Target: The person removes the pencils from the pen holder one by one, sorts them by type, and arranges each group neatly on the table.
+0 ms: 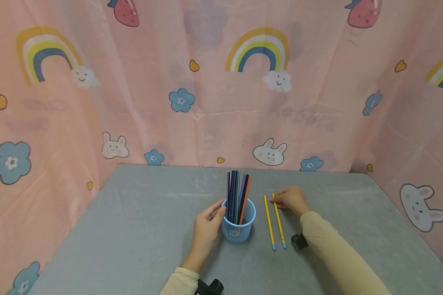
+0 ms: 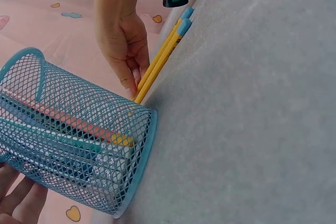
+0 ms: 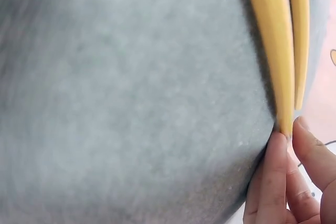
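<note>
A blue mesh pen holder (image 1: 238, 233) stands upright on the grey table, with several pens and pencils (image 1: 237, 196) leaning in it. My left hand (image 1: 206, 229) holds its left side near the rim, the thumb toward me; only some of those fingers show in the left wrist view. To the right of the holder lie two yellow pencils, a left one (image 1: 269, 223) and a right one (image 1: 279, 223), their blue ends toward me. Finger and thumb of my right hand (image 1: 291, 200) are at the right pencil's far tip, pinching it in the right wrist view (image 3: 286, 124).
The grey table (image 1: 151, 229) reaches back to a pink printed curtain (image 1: 151, 82), which also hangs along both sides. Dark cameras sit on both wrists, a left one (image 1: 209, 287) and a right one (image 1: 299, 241).
</note>
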Tool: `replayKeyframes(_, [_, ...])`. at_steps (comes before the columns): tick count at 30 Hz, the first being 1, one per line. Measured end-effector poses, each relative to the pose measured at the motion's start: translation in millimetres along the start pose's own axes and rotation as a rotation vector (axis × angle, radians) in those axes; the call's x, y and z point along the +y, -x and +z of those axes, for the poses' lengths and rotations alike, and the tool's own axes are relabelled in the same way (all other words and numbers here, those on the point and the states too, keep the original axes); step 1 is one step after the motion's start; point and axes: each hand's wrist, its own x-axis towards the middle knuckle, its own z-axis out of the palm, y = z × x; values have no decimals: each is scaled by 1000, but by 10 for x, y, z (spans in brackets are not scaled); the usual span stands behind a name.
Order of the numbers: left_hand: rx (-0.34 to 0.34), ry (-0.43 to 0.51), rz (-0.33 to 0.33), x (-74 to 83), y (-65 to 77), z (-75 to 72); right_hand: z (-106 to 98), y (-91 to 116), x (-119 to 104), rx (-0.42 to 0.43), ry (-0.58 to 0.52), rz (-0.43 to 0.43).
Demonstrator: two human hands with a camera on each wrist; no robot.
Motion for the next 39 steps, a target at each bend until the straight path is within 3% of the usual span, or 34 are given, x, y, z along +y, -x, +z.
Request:
replayKeyframes(6, [0,-5,10,-28,-15,3,-16,33,20,9,-38,2])
replayKeyframes(13, [0,-13,14,-31,-20,12,-60,188,13,29,-183,-75])
replayKeyframes(18, [-1,-6,12,-18,-16,13,-74,261,-62,11,-251,-67])
replayKeyframes(39, [8,-5,3,-18,-7,-3,33,419,-258,-59,-297,-95])
